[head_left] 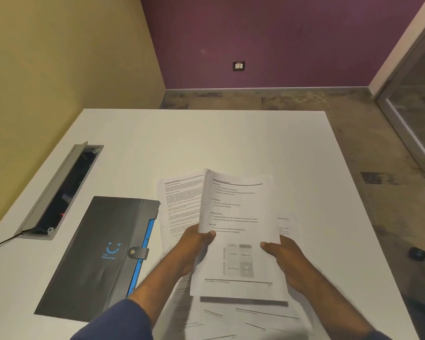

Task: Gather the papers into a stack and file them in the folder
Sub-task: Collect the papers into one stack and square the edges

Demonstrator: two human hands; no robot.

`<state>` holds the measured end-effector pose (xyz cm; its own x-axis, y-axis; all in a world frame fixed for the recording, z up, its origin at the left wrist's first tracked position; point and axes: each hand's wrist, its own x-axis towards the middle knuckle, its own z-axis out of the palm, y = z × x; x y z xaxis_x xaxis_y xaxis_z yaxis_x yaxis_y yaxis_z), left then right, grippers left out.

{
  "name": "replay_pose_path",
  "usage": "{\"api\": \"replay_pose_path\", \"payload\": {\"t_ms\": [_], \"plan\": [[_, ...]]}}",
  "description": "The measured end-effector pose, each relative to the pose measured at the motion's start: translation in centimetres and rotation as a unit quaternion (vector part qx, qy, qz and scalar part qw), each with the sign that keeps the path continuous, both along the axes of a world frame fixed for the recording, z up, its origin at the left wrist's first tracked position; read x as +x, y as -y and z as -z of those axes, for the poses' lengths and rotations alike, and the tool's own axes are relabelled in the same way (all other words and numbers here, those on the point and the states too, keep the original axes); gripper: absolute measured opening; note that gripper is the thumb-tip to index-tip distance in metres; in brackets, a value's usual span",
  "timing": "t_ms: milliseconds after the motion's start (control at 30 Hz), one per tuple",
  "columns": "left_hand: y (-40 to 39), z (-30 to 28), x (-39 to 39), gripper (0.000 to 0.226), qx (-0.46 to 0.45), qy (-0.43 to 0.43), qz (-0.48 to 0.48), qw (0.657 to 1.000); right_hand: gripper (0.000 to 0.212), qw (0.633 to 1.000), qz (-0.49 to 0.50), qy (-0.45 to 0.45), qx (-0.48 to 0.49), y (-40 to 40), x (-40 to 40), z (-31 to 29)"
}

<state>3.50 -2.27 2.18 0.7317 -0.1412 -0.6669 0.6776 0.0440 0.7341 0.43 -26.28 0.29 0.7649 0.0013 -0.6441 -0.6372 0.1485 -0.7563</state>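
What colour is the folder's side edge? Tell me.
Bright blue, along the dark grey folder; head view.

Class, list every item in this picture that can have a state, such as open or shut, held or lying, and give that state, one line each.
folder: closed, strap snapped, flat on the table.
held papers: lifted, gripped by both hands.
loose papers: lying scattered on the table.
cable hatch: lid open.
left hand: grips the held papers.
right hand: holds their right edge.

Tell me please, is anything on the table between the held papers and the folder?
Nothing visible lies between them. Both hands, left hand and right hand, hold the papers; the folder lies to their left, its snap strap fastened shut.
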Motion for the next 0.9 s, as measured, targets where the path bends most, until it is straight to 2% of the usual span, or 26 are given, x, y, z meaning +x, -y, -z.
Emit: {"api": "replay_pose_path", "payload": {"t_ms": [200, 300, 367, 467, 567, 633, 700, 900], "plan": [[3.7, 1.4, 1.1, 0.03, 0.142, 0.035, 0.012, 0.989, 0.026, 0.992, 0.047, 0.021, -0.113, 0.1, 0.6, 0.0], [5.0, 3.0, 1.6, 0.03, 0.311, 0.093, 0.027, 0.945, 0.02, 0.981, 0.029, 0.029, -0.191, -0.2, 1.5, 0.7], [5.6, 3.8, 1.6, 0.035, 0.367, 0.094, 0.028, 0.925, 0.022, 0.96, 0.001, 0.035, -0.277, -0.2, 1.9, 1.7], [5.7, 5.4, 1.6, 0.036, 0.372, 0.08, 0.057, 0.923, 0.006, 0.938, -0.03, 0.031, -0.343, -0.1, 2.5, 2.7], [5.6, 6.3, 1.5, 0.029, 0.336, 0.09, 0.036, 0.937, 0.005, 0.937, -0.046, 0.02, -0.345, -0.3, 2.5, 2.9], [5.6, 5.8, 1.4, 0.023, 0.316, 0.107, 0.029, 0.942, 0.01, 0.945, -0.035, 0.014, -0.325, -0.2, 2.5, 3.1], [5.6, 5.1, 1.3, 0.023, 0.305, 0.118, 0.045, 0.944, 0.006, 0.959, -0.007, 0.018, -0.284, -0.3, 2.3, 2.6], [5.7, 4.1, 1.0, 0.024, 0.301, 0.155, 0.028, 0.94, 0.026, 0.977, 0.006, 0.043, -0.209, -0.3, 2.0, 1.5]]}}
